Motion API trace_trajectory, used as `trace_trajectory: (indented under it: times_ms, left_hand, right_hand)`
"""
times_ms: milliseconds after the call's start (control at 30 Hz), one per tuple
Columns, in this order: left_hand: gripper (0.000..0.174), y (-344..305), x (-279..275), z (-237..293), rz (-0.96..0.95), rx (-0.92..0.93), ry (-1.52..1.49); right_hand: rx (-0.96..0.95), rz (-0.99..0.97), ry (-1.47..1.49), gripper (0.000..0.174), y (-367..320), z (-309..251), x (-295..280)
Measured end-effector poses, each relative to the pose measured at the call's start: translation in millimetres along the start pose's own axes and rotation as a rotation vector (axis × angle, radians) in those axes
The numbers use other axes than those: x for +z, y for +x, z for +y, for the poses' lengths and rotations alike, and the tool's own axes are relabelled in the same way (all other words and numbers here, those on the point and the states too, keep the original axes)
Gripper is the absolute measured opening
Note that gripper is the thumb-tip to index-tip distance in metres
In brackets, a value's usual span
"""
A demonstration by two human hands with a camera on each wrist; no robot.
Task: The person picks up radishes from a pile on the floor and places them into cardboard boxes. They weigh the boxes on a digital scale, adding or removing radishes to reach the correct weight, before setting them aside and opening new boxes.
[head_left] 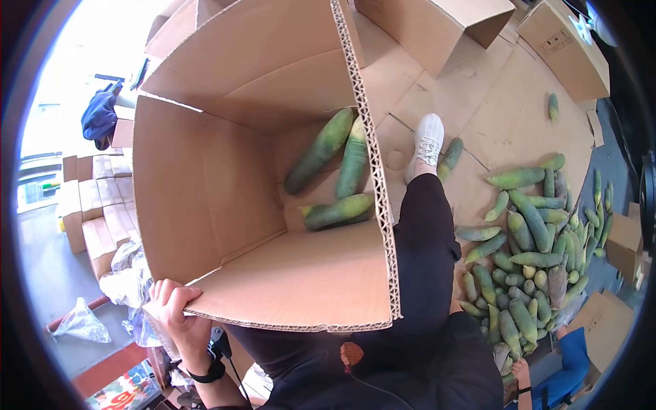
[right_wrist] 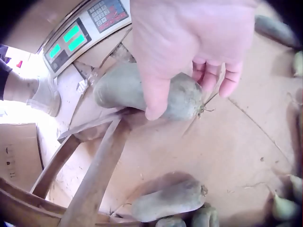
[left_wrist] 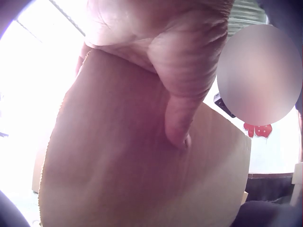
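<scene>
A large open cardboard box (head_left: 239,270) stands tilted before me, with several green radishes (head_left: 320,152) lying in it. My left hand (head_left: 176,306) grips the edge of its near flap. In the left wrist view, the thumb (left_wrist: 179,125) lies against the cardboard (left_wrist: 128,156), with the other fingers on its far side. Low over the floor, my right hand (right_wrist: 189,42) holds another green radish (right_wrist: 120,87), thumb across its near side and fingers around the rooted end. In the head view my leg and body mostly hide that hand.
A big pile of green radishes (head_left: 540,253) covers the cardboard-lined floor at right; another person's hand (head_left: 521,372) is beside it. Near my right hand are a digital scale (right_wrist: 85,33), wooden legs (right_wrist: 94,175) and a loose radish (right_wrist: 168,201). More boxes (head_left: 567,44) stand beyond.
</scene>
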State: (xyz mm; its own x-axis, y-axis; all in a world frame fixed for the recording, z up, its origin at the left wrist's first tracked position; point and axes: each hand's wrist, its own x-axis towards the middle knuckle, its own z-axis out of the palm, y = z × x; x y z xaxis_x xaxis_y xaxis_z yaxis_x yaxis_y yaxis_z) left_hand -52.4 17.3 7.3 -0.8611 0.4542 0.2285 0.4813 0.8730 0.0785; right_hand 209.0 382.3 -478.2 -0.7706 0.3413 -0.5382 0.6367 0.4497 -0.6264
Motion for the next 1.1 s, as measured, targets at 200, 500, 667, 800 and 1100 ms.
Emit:
trace_trajectory:
  times_ms: [200,500,667,800,1100]
  left_hand:
    - [0.02,0,1,-2,0.043,-0.003,-0.008]
    - [0.024,-1,-6,-3,0.044,0.009,-0.07]
    - [0.027,-4,-8,-2,0.089,0.014,-0.082]
    - [0.032,-7,-9,-4,0.078,0.014,-0.066]
    - [0.033,-8,-7,0,0.113,0.009,-0.062]
  right_hand:
    - [0.037,0.015,0.016,0.031,-25,-13,-7]
    - [0.089,0.151,0.009,0.031,-56,-14,-58]
    - [0.354,0.36,0.739,0.028,-114,-146,-190]
    - [0.025,0.54,0.827,0.036,-144,-242,-261]
    - [-0.66,0.263,0.558,0.046,-159,-452,-309]
